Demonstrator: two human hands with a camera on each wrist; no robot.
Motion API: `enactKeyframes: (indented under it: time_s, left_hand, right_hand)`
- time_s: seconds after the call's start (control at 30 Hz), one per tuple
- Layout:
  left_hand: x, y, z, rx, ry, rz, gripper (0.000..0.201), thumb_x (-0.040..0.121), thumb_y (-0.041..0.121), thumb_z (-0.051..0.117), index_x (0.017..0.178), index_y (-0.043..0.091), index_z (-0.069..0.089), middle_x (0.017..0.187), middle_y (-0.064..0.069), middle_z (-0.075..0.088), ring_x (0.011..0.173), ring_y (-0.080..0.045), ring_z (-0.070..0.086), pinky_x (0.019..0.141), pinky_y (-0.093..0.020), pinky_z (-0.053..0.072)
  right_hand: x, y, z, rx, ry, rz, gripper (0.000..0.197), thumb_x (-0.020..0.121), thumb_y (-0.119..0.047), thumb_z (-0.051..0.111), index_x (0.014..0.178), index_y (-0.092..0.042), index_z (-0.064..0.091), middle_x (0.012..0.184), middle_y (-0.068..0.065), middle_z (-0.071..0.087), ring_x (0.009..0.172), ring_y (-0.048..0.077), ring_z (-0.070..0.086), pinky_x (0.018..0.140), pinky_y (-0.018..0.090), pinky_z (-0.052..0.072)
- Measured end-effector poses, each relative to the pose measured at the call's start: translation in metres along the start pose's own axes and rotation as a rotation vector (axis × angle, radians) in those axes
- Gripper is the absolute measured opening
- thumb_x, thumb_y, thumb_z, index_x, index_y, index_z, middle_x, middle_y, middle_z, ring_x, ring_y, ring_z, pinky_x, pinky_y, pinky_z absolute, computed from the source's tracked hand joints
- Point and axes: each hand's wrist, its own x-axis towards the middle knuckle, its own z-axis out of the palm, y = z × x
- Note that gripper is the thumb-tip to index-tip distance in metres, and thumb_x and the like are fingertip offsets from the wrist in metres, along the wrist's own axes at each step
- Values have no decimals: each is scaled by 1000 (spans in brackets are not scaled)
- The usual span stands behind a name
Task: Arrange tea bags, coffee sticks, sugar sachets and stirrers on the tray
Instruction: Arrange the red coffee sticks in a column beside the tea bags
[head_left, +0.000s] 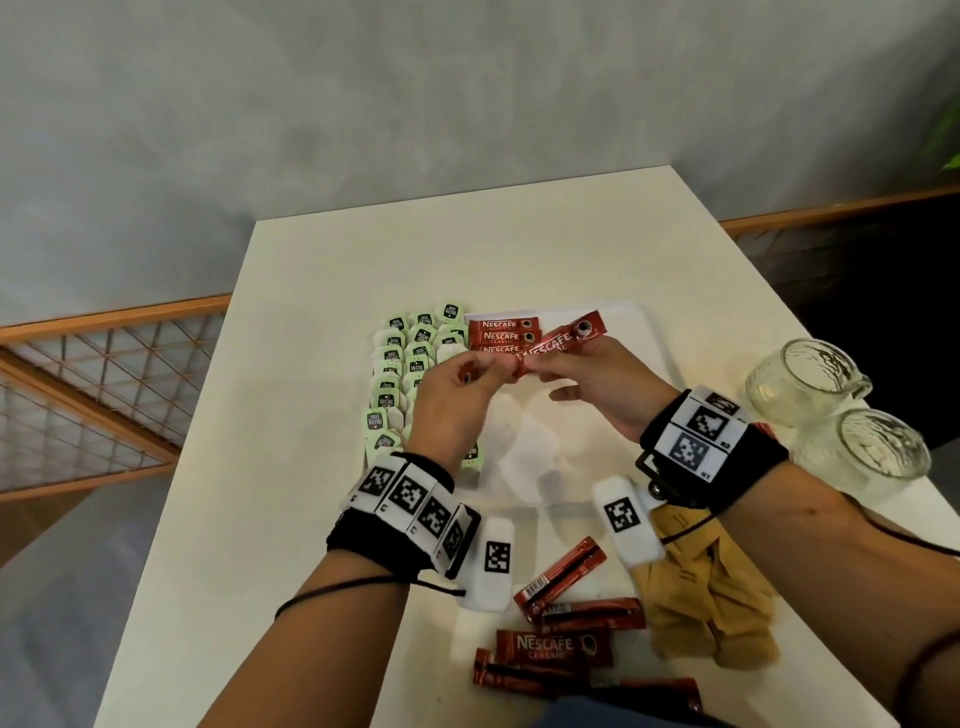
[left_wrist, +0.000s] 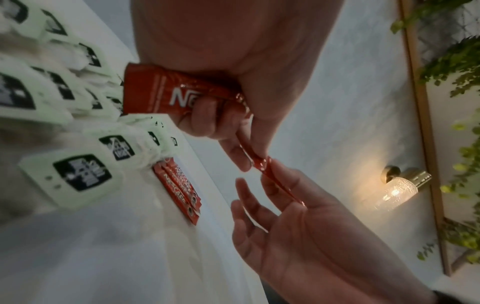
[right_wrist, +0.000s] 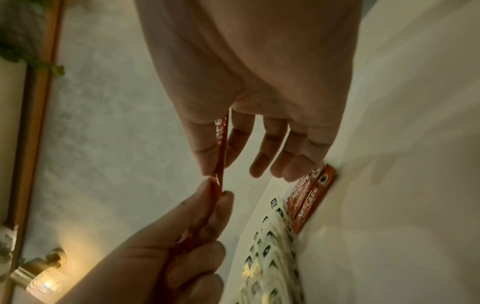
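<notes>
Both hands held one Nescafé coffee stick (head_left: 558, 344) slantwise above the tray (head_left: 652, 332), left hand (head_left: 452, 400) pinching its near end, right hand (head_left: 602, 384) its far half, the laid sticks (head_left: 501, 335) just beyond.

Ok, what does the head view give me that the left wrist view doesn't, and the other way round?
Only the head view shows the loose coffee sticks near the table's front edge, the tan sachets beside them and two glass jars. Only the left wrist view shows the lit wall lamp. Both show the left hand and right hand each pinching one end of a coffee stick, above the tea bags and the stick row on the tray.
</notes>
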Motion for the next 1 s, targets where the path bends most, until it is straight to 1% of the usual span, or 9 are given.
enactKeyframes:
  time_s: [0.13, 0.27, 0.33, 0.47, 0.6, 0.73, 0.83, 0.93, 1.0]
  left_hand:
    - [8, -1, -11, 61, 30, -16, 18, 89, 33, 67, 83, 19, 76, 79, 10, 70, 66, -2, 55, 61, -24, 40]
    - [5, 0, -4, 60, -98, -24, 15, 85, 26, 73, 95, 14, 74, 84, 5, 70, 54, 9, 53, 53, -11, 39]
    - [3, 0, 2, 64, -115, -6, 18, 87, 25, 72, 98, 11, 73, 87, 1, 73, 54, 11, 53, 56, -14, 39]
    - [3, 0, 5, 64, -79, 24, 20, 92, 28, 65, 96, 10, 72, 83, 7, 74, 63, 8, 56, 65, -19, 40]
    - [11, -6, -7, 289, -46, 105, 16, 92, 31, 64, 87, 17, 69, 84, 8, 73, 70, 2, 54, 68, -22, 41]
    - [16, -4, -21, 428, -34, 108, 19, 93, 33, 63, 81, 21, 70, 82, 11, 70, 71, 4, 54, 62, -4, 36]
    - [17, 1, -25, 409, -74, 84, 21, 93, 30, 62, 79, 17, 71, 78, 10, 69, 72, -7, 58, 57, -3, 38]
    - [17, 7, -29, 381, -100, 52, 19, 94, 28, 61, 80, 17, 69, 76, 6, 70, 50, 3, 48, 47, -7, 37]
    - [19, 8, -34, 375, -64, 38, 18, 96, 30, 58, 86, 21, 70, 75, 7, 70, 43, 4, 45, 48, -12, 38]
  right_hand:
    - [-1, 0, -12, 24, 8, 10, 21, 81, -19, 75, 100, -11, 70, 93, 6, 70, 83, 16, 62, 75, 29, 52]
    - [2, 2, -12, 59, 32, 10, 33, 77, -20, 79, 104, -4, 70, 86, 3, 67, 73, 12, 59, 72, 27, 52]
    - [2, 3, -9, 47, 23, 11, 35, 77, -22, 79, 106, -4, 70, 85, 0, 68, 71, 10, 59, 72, 27, 51]
    - [2, 3, -9, 43, 17, -1, 33, 78, -20, 78, 106, -6, 70, 86, 1, 68, 73, 11, 59, 72, 26, 52]
    - [3, 3, -13, 80, 48, -10, 18, 79, -19, 77, 94, -12, 70, 80, 0, 65, 66, 11, 57, 69, 27, 53]
    - [5, 5, -22, 40, 79, -16, 21, 86, -15, 71, 101, -2, 71, 85, 5, 64, 66, 12, 55, 68, 24, 53]
    - [9, 7, -24, -7, 61, -27, 21, 89, -10, 66, 105, 3, 69, 87, 9, 64, 65, 12, 57, 67, 24, 56]
    - [12, 7, -25, -54, 28, -9, 18, 91, -10, 64, 104, 0, 70, 84, 5, 67, 65, 11, 60, 69, 27, 58]
    - [14, 7, -28, -101, 44, 10, 14, 90, -12, 66, 101, -6, 72, 83, 3, 68, 66, 11, 61, 65, 26, 57]
